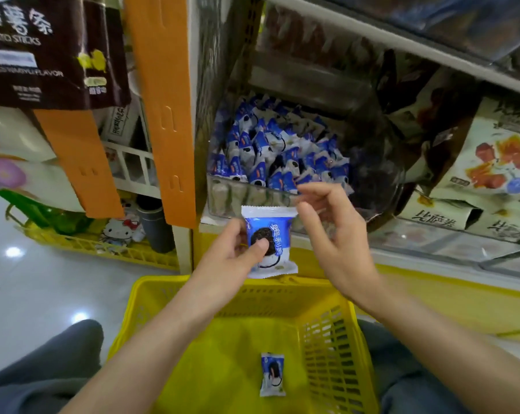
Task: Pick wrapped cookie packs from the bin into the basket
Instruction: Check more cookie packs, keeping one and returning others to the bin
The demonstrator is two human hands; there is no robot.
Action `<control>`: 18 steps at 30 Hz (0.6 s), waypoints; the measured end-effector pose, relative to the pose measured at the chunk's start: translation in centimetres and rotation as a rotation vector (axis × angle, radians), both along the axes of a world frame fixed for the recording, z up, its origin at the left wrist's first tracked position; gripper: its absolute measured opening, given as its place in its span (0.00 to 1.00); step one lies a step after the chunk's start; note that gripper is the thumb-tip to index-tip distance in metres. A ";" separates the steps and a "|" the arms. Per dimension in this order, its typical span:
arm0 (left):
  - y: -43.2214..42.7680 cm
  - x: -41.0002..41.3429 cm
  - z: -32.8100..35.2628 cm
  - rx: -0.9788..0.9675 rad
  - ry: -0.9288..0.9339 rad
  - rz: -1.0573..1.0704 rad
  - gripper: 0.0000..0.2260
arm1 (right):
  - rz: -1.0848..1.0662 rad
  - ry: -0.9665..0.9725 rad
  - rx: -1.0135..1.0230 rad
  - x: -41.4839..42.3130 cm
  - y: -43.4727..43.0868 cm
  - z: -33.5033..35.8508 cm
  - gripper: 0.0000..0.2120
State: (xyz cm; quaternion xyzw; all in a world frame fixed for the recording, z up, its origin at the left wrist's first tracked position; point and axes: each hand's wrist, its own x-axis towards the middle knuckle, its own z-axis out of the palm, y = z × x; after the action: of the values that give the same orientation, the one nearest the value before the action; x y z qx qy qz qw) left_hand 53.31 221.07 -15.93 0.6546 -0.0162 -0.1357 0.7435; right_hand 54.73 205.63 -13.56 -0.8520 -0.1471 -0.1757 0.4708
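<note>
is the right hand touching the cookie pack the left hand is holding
Cannot tell. Head view: the right hand has its thumb at a top corner of the cookie pack; neither contact nor gap shows plainly.

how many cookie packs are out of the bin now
2. One cookie pack is pinched in the left hand above the basket rim; a second pack lies on the basket floor. Forearms cover part of the floor, so more may be hidden.

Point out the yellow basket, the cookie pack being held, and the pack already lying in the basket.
Basket point(330, 354), head view, on its slotted right wall.
Held cookie pack point(279, 233), head view, on the blue wrapper front.
Cookie pack in basket point(272, 374), head view, middle of its wrapper.
</note>
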 end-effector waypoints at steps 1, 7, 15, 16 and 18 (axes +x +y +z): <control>-0.3 -0.1 -0.3 0.009 -0.014 -0.026 0.10 | -0.016 0.069 0.028 -0.5 -0.2 -0.8 0.07; -1.6 -0.8 -1.8 0.107 -0.025 -0.106 0.14 | -0.079 0.390 0.302 -2.4 -0.8 -3.9 0.08; -1.5 -1.3 -2.9 0.163 0.040 0.041 0.06 | -0.036 0.542 0.346 -2.6 -0.2 -5.7 0.08; -1.3 -1.3 -3.0 0.190 0.042 0.065 0.07 | -0.013 0.518 0.298 -2.7 -0.1 -5.9 0.09; -1.1 -1.5 -3.1 0.236 0.045 0.092 0.08 | 0.027 0.401 0.143 -3.0 0.1 -5.9 0.07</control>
State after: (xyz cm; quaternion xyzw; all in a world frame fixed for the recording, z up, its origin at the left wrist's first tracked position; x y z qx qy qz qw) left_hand 51.81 220.00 -19.06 0.7346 0.0465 -0.1169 0.6667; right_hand 51.72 205.76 -19.43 -0.8322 -0.0488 -0.0063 0.5523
